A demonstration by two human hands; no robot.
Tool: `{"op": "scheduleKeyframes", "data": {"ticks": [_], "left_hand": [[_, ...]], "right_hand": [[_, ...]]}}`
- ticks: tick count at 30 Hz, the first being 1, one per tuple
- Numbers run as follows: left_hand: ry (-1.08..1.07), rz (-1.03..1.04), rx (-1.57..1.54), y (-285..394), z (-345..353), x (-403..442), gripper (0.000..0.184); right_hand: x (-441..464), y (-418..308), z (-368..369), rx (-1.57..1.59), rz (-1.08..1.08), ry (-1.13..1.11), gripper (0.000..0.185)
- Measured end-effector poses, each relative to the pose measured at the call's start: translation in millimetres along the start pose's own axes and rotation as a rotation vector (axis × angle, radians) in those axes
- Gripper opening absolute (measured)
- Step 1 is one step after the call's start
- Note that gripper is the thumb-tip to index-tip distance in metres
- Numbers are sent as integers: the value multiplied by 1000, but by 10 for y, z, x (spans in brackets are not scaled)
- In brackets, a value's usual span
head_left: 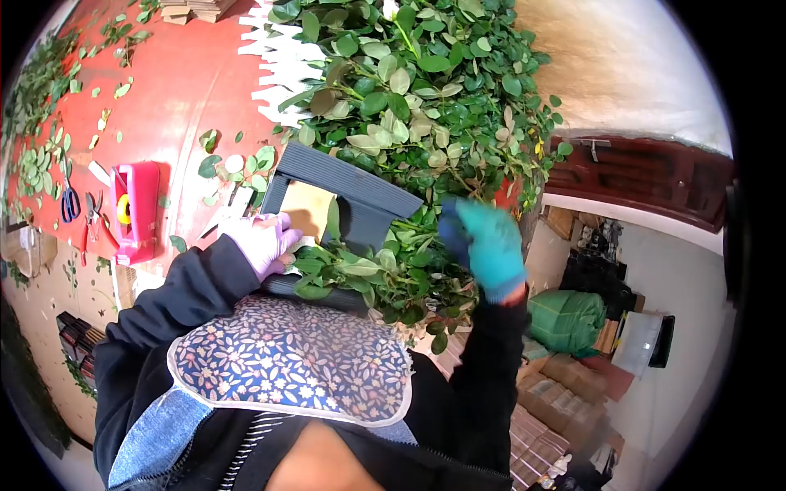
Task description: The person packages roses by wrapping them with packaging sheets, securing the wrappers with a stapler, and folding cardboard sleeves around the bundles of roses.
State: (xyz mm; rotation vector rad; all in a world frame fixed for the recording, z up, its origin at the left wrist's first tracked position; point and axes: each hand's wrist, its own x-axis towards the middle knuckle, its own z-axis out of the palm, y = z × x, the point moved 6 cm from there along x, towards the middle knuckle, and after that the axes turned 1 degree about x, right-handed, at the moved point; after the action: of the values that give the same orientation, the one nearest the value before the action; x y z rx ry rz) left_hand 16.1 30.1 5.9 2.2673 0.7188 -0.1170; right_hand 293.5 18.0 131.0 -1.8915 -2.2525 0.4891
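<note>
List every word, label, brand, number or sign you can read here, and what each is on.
There are none I can read.
Pink tape dispenser: no legible lettering.
Dark ribbed panel: no legible lettering.
Brown packages, lower right: too small and blurred to tell whether anything is printed.

"Where does the dark grey ridged stand lie?"

"At the near side of the red flat-topped table, before the big heap of green leafy stems."

"And on it?"

"A tan flat card, with a small green leafy bunch across the near part. The lavender-gloved left hand is at the bunch's left, the teal-gloved right hand at its right."

"Further left?"

"The pink tape dispenser, then the red-handled metal shears, then the blue-handled metal scissors."

"Beside the heap?"

"A white jagged-edged sheet, left, partly beneath leaves."
</note>
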Motion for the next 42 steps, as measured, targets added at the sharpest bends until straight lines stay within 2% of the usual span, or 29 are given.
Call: {"op": "scheduleKeyframes", "data": {"ticks": [1,2,3,4,5,6,7,9,10,11,13,15,17,18,20,22,23,26,27,29,31,33,34,36,39,40,42], "left_hand": [[20,26,63,43,-28,7,53],[44,50,134,68,-78,10,51],[58,61,117,25,-7,23,50],[77,61,108,61,-53,17,44],[99,62,101,90,-98,-6,37],[190,113,131,75,-65,-27,39],[128,63,140,119,-124,-50,41],[134,45,80,111,-115,-64,42],[141,43,73,103,-108,-81,42],[144,25,86,112,-92,-35,41],[152,13,80,117,-45,-34,41],[158,-41,103,96,-29,-50,42],[100,-53,179,0,182,35,37],[369,121,-329,-82,372,133,35],[353,36,-467,-174,484,110,40],[356,150,-1509,-670,1430,477,35],[336,98,-1371,-608,1330,394,36],[324,10,-505,-231,552,115,39],[338,31,-352,-149,358,59,41],[372,94,-125,5,88,-11,44],[369,117,0,73,-26,-30,47],[219,55,9,10,42,-22,51],[154,-157,-213,-123,153,21,51],[176,-136,-157,-120,103,-11,50],[211,45,16,-26,12,-49,53],[207,18,-29,-83,61,-21,54],[288,150,141,36,-35,-50,51]], "right_hand": [[214,-87,-77,-233,-136,227,26],[433,-71,-34,-176,-176,295,29],[665,74,149,-223,-24,143,33],[818,259,357,-260,-95,219,36],[951,473,606,-426,-59,178,36],[1007,637,798,-435,-37,143,33],[1079,763,925,-445,-17,104,31],[1108,879,986,-371,63,48,25],[1087,839,898,-338,106,1,26],[1046,1118,942,-83,205,3,25],[923,679,388,-72,-1,247,23],[763,356,-8,3,-81,338,21],[546,67,-232,48,-125,347,24],[440,-92,-324,62,-117,339,24],[253,-391,-327,-152,-94,140,25],[47,-488,-156,-275,-55,7,24],[-22,-482,-56,-293,-32,-80,25],[-375,-83,385,-251,16,-214,29],[-448,49,487,-237,22,-211,29],[-680,411,812,10,240,-416,32],[-765,493,952,-61,196,-370,30],[-816,519,1015,-67,173,-366,29],[-815,510,1029,-58,184,-358,29],[-784,428,1057,-77,112,-345,25],[-787,451,1159,12,146,-378,22],[-781,427,1177,-19,93,-348,18],[-833,449,1286,-62,104,-394,17]]}}
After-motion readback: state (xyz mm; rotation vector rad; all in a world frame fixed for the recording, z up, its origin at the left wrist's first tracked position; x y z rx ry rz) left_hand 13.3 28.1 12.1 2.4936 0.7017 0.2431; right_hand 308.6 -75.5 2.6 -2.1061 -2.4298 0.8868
